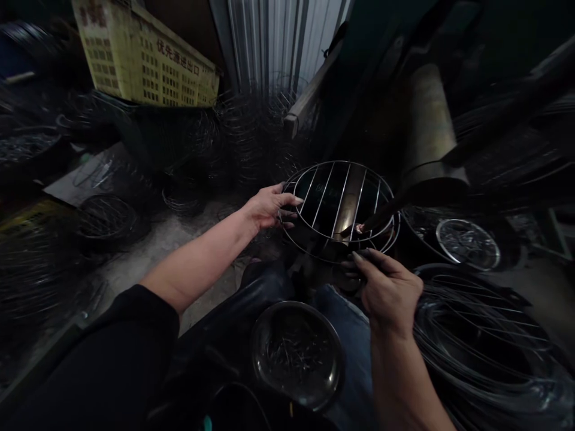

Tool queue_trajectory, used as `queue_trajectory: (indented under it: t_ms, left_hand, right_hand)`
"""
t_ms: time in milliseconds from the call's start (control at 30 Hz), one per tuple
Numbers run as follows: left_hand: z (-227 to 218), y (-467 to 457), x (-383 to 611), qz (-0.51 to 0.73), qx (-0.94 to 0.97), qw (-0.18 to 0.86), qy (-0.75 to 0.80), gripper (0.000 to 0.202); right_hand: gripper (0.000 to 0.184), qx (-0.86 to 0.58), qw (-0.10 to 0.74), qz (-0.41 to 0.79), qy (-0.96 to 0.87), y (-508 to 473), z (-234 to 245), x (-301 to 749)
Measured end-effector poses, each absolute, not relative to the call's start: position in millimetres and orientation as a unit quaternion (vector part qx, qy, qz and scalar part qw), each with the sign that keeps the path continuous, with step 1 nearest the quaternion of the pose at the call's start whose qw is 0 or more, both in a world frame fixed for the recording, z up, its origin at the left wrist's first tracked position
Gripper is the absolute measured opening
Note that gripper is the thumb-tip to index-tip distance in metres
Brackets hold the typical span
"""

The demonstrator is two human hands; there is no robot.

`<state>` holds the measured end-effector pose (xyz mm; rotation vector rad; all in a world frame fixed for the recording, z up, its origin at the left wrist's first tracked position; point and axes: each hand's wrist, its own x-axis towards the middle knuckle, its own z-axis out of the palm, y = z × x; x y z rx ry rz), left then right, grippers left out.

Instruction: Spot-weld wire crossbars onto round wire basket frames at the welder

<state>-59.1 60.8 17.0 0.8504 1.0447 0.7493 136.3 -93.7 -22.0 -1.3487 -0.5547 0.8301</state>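
A round wire rack (341, 200) with parallel bars across its top ring and a second ring below is held in front of me, over the welding-like metal electrode parts. My left hand (272, 206) grips its left rim, thumb on top and fingers around the rings. My right hand (390, 286) is closed in a pinch at the near right side of the rack's lower ring; what sits between its fingertips is too dark to make out. Between my legs rests a metal bowl (324, 383) with many short wire pieces (296, 353) inside.
A brass-coloured cylinder (433, 120) on a dark arm hangs at the right. Coiled wire and racks (476, 353) lie at lower right, near a round wire-filled dish (467, 242). A yellow crate (175, 75) stands back left, beside stacked wire rings (242, 131).
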Motion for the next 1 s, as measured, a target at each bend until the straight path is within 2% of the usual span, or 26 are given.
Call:
queue_trajectory:
  t_ms: [500, 667, 867, 1000]
  left_hand:
    - [26.3, 74.7, -50.3, 0.323, 0.368, 0.714, 0.500, 0.055]
    - [26.8, 78.4, -48.4, 0.312, 0.365, 0.707, 0.520, 0.045]
    - [28.4, 76.3, -46.8, 0.297, 0.365, 0.703, 0.533, 0.032]
    - [28.4, 75.3, -47.4, 0.289, 0.369, 0.697, 0.543, 0.032]
  right_hand:
    - [0.036, -0.612, 0.643, 0.398, -0.232, -80.6, -10.7, 146.2]
    - [0.041, -0.595, 0.655, 0.415, -0.210, -73.9, -11.1, 147.2]
    - [0.033, -0.602, 0.650, 0.411, -0.216, -71.2, -13.1, 147.3]
    - [0.032, -0.600, 0.660, 0.393, -0.223, -73.1, -10.8, 145.1]
